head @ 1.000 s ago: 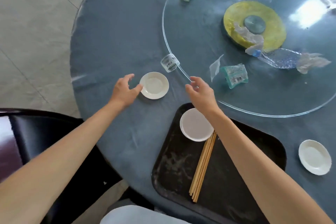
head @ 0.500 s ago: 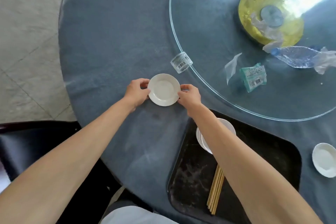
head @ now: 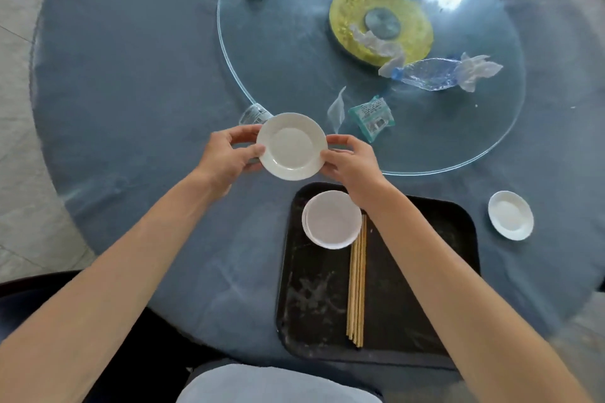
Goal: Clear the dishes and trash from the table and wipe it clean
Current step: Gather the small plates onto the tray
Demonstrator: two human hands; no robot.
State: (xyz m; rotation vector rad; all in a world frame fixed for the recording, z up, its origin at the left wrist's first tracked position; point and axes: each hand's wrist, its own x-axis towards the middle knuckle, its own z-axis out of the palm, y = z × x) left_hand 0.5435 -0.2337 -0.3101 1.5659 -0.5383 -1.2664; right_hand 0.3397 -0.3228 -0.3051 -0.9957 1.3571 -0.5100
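While both the left hand (head: 229, 159) and right hand (head: 352, 163) pinch a small white saucer (head: 291, 145) by opposite rims, it hangs level, probably bound for the stacked dishes (head: 332, 219) just below the right hand.

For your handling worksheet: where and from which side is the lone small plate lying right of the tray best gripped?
Grip the small plate by its raised rim, coming from above at its near edge. It lies flat, upright and alone on the table, so only the rim offers purchase.

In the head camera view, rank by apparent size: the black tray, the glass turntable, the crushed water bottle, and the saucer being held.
1. Glass turntable
2. Black tray
3 and 4. Crushed water bottle and held saucer: they look alike, and the saucer is lifted nearer the camera, so I won't rank them.
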